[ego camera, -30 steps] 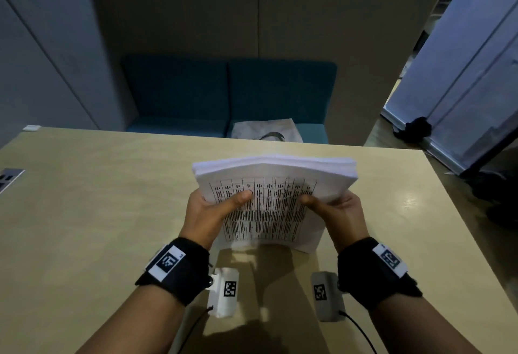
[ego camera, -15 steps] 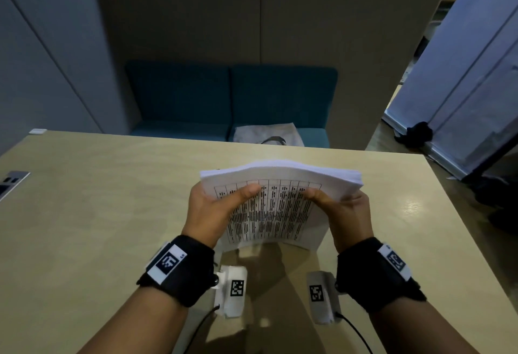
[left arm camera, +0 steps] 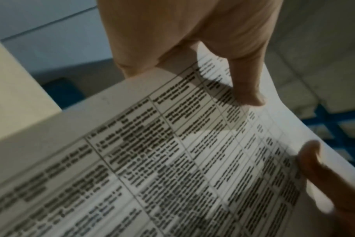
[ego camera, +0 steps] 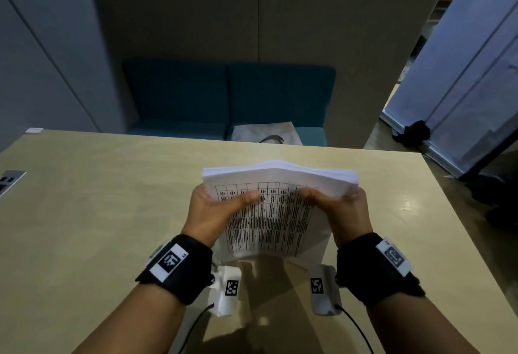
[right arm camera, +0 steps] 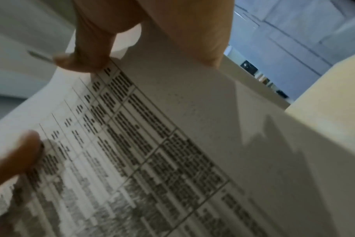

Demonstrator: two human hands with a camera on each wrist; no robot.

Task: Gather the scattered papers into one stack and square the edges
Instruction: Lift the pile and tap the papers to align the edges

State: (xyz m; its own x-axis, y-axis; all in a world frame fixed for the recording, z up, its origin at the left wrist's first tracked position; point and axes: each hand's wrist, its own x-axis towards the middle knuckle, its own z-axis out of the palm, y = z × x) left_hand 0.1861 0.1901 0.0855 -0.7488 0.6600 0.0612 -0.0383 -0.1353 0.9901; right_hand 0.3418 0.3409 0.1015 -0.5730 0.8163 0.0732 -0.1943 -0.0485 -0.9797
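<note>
Head view. Stack of papers (ego camera: 276,213): one thick bundle, printed table on the sheet facing you, held tilted above the table (ego camera: 98,213), its lower edge near the tabletop; whether it touches cannot be told. Top edge bows upward in the middle. Your left hand (ego camera: 213,213) clamps the left side, thumb laid across the printed face; your right hand (ego camera: 346,210) clamps the right side, thumb likewise on the face. Black wrist bands (ego camera: 175,269) with coded tags on both forearms. Beyond the table: teal sofa (ego camera: 229,96), pale bag (ego camera: 266,135) on its seat. Outlet panel (ego camera: 9,182) at the table's left edge.

Left wrist view. Stack of papers (left arm camera: 172,160) fills the frame, print blurred. Left hand (left arm camera: 192,32) at top, thumb (left arm camera: 247,89) pressed on the sheet. Thumb of your right hand (left arm camera: 318,173) enters at the right edge, on the same sheet.

Right wrist view. Stack of papers (right arm camera: 172,144) again, table grid running diagonally. Right hand (right arm camera: 162,24) at top, thumb (right arm camera: 87,59) pinching the page. Left thumb (right arm camera: 16,160) rests on the sheet at lower left.
</note>
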